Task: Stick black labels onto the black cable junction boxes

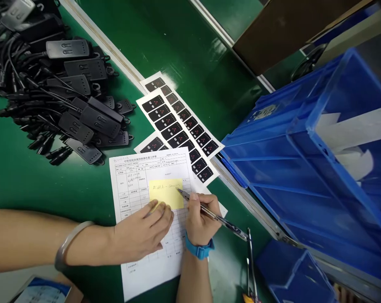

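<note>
**On the green tabletop, a pen meets a yellow note**

On the green tabletop [35, 181], at ten o'clock in the view, lies a heap of black clip-on units [76, 101] tangled with their cables. Below it, at eight o'clock, the left hand [142, 233] reaches in with a grey bangle [67, 246] on its wrist. Its fingers [160, 210] lie flat and close together, gripping nothing, pressing the lower left corner of a yellow sticky note [166, 192]. The note sits on a printed form [152, 269] near the middle. At twelve o'clock of the form, sheets of black labels [177, 122] overlap. At six o'clock the right hand [199, 221], with a blue wristband [199, 249], has its fingers closed around a pen [215, 216] whose tip touches the note's right edge. At three o'clock stands a blue crate [304, 160].
</note>
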`<state>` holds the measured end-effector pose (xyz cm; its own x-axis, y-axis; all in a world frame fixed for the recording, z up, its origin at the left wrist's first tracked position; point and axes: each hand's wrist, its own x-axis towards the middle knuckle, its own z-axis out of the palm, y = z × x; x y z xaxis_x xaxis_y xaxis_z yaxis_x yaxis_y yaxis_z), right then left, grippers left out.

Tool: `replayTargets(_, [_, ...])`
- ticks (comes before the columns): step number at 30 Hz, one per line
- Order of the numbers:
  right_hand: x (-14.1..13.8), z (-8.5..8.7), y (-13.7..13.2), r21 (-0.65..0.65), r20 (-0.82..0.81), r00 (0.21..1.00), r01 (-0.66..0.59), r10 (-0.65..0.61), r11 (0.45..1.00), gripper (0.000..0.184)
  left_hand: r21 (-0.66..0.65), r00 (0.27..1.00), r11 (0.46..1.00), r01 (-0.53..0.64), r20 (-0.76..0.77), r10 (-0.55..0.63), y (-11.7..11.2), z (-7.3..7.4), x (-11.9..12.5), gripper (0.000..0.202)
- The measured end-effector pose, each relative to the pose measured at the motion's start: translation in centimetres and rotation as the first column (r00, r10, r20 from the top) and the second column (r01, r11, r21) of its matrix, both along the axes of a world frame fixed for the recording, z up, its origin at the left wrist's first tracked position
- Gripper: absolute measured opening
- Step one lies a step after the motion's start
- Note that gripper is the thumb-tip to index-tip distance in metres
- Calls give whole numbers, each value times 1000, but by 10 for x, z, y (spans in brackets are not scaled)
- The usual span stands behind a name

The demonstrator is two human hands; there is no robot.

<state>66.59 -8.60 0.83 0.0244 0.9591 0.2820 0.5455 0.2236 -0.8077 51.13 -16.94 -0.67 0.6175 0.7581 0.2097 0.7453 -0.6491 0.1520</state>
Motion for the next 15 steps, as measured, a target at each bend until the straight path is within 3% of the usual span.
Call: replayTargets(15, [9, -9, -3, -36, 47, 997, -67, 68, 997, 17, -16, 1000, 1000, 15, -10, -15, -1, -1, 0, 58])
